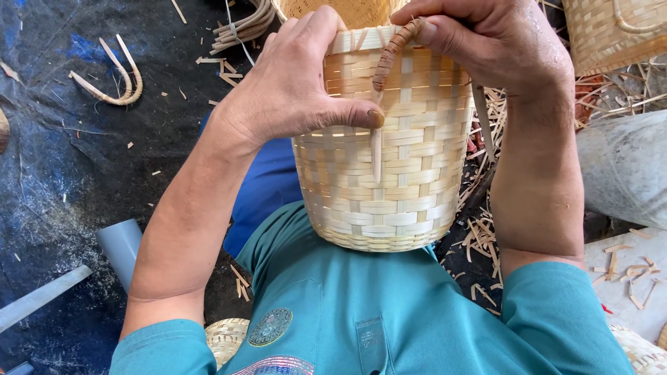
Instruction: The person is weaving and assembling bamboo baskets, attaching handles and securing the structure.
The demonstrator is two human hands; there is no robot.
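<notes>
2 hands work a handle onto a woven basket.

The basket [389, 173] fills the centre of the frame, pale bamboo strips, its base resting against the person's teal shirt [389, 312]. The left hand [292, 90] grips the rim at upper centre, fingers curled over the edge and thumb pressed flat on the outer wall against a thin pale strip [376, 156] that runs down the weave. The right hand [493, 42], at the upper right, is clenched around the top of a brown wrapped handle [390, 59] where it meets the rim. A 2nd basket [611, 31] sits in the upper right corner. Curved handle pieces [114, 80] lie at upper left on a dark tarp [62, 173], and bamboo shavings [486, 236] litter the floor at right.
</notes>
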